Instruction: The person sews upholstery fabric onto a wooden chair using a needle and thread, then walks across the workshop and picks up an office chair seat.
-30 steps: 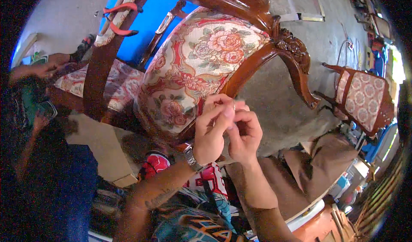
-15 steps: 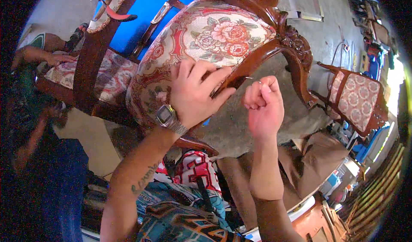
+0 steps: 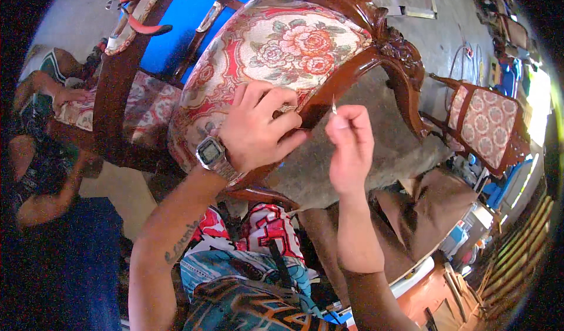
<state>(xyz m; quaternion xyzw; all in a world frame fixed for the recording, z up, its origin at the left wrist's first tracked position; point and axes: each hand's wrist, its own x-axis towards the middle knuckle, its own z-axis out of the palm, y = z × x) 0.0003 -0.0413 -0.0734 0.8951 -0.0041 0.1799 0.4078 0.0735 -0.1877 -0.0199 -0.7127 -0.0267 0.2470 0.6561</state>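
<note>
An armchair's floral seat fabric (image 3: 226, 55) faces me, set in a carved dark wooden frame (image 3: 341, 83). My left hand (image 3: 261, 125), with a metal watch on its wrist, rests on the fabric. Its fingers are bent and closed on the fabric's edge where that meets the wood; the fingertips are partly hidden. Just past the wooden rail, my right hand (image 3: 351, 146) is raised, apart from the chair. Thumb and fingers pinch a slim, pointed metal needle (image 3: 333, 104), its tip upward.
Red-handled pliers (image 3: 147, 28) hang on the chair's wooden arm. A person (image 3: 41, 137) sits at the left with a hand by another floral seat (image 3: 150, 102). Brown sheeting (image 3: 405, 219) lies at the near right; another upholstered chair (image 3: 484, 122) stands beyond.
My right hand has shifted slightly left and turned, so the needle now points up. My left fingers have bent more at the fabric edge. The view has shifted slightly.
</note>
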